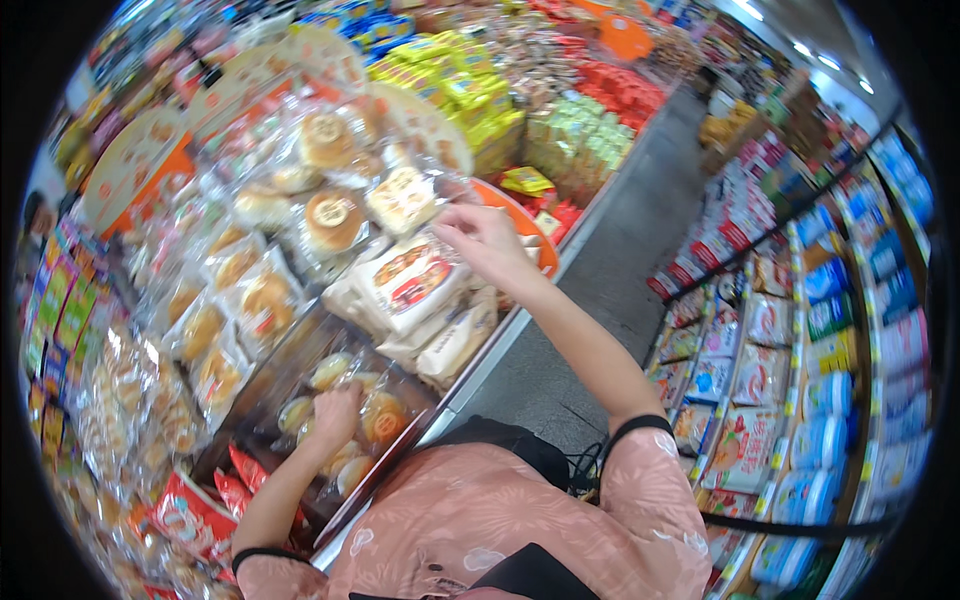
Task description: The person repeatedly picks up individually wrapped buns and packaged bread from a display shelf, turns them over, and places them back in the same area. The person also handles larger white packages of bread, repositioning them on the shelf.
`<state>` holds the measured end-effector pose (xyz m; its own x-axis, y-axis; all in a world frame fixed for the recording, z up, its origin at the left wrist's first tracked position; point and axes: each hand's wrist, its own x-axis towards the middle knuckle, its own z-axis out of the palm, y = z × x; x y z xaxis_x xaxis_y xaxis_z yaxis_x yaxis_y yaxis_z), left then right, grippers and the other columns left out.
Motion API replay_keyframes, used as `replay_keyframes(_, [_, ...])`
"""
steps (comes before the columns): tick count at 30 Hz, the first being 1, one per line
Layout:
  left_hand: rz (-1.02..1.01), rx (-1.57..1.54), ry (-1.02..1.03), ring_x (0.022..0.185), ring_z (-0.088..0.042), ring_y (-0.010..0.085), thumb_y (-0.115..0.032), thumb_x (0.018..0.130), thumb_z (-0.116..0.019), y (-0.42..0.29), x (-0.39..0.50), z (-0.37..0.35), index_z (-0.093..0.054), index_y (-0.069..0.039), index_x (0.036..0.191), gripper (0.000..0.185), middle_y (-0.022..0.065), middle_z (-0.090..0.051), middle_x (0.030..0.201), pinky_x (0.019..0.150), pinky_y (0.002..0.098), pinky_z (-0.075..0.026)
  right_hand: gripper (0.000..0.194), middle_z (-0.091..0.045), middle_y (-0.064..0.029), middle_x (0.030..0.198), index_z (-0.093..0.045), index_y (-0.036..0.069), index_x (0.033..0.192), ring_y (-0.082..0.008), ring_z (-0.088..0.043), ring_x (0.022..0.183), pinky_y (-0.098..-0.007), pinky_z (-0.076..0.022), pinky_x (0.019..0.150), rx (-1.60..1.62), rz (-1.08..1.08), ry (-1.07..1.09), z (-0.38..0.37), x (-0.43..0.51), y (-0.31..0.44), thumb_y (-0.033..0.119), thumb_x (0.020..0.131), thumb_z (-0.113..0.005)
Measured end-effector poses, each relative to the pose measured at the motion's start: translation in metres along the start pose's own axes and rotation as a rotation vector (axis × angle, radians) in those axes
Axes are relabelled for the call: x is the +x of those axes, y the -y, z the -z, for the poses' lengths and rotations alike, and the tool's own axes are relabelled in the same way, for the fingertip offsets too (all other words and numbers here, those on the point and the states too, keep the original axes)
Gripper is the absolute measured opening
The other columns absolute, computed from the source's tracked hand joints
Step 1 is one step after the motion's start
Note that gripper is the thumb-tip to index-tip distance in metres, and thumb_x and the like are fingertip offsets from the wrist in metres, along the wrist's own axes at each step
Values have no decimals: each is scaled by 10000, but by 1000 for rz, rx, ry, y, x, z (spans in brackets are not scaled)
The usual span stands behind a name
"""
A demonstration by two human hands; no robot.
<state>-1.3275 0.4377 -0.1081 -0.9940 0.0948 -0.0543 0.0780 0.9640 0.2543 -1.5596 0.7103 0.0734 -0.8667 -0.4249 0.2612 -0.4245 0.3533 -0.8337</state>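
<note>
My left hand [335,416] reaches down into a dark-walled bin among clear-wrapped round buns [386,420]. Its fingertips are partly hidden, so a grip cannot be made out. Further up, my right hand [480,238] has thumb and forefinger close together at the lower right corner of a clear-wrapped square bread [405,196]. Whether they pinch its wrapper is unclear. Just below that hand lies a stack of beige printed bread packets [416,281]. To the left of the square bread sits a wrapped round bun with a stamped top [330,217].
Red snack bags [196,514] lie in the bin's near left part. Yellow packets [450,82] are piled at the back, by an orange rounded panel [517,217]. A grey floor aisle [622,210] separates the display from shelves of packaged goods [765,352] on the right.
</note>
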Motion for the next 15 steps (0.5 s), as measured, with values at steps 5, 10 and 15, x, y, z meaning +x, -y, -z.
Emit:
replay_keyframes(5, [8, 64, 153, 752, -702, 398, -194, 893, -636, 3, 6, -5, -633, -67, 962, 145, 182, -710, 794, 647, 518, -538, 582, -633, -214, 1219, -613, 37, 1275, -341, -631, 1124, -451, -510, 972, -389, -124, -295, -3, 74, -28, 371, 821, -757])
replay_keyframes(10, [-4, -34, 89, 749, -677, 445, -206, 925, -598, 11, 3, -12, -636, -51, 922, 160, 241, -683, 771, 656, 555, -516, 594, -675, -197, 1178, -637, 58, 1224, -356, -636, 1143, -515, -482, 985, -354, -467, -309, -16, 109, -37, 432, 780, -762])
replay_keyframes(15, [-34, 15, 85, 769, -677, 462, -187, 915, -611, 14, -2, -15, -616, -46, 984, 157, 251, -687, 789, 673, 556, -519, 569, -717, -179, 1143, -693, 59, 1158, -345, -675, 1100, -489, -514, 939, -280, -461, -258, -23, 118, -56, 466, 771, -785])
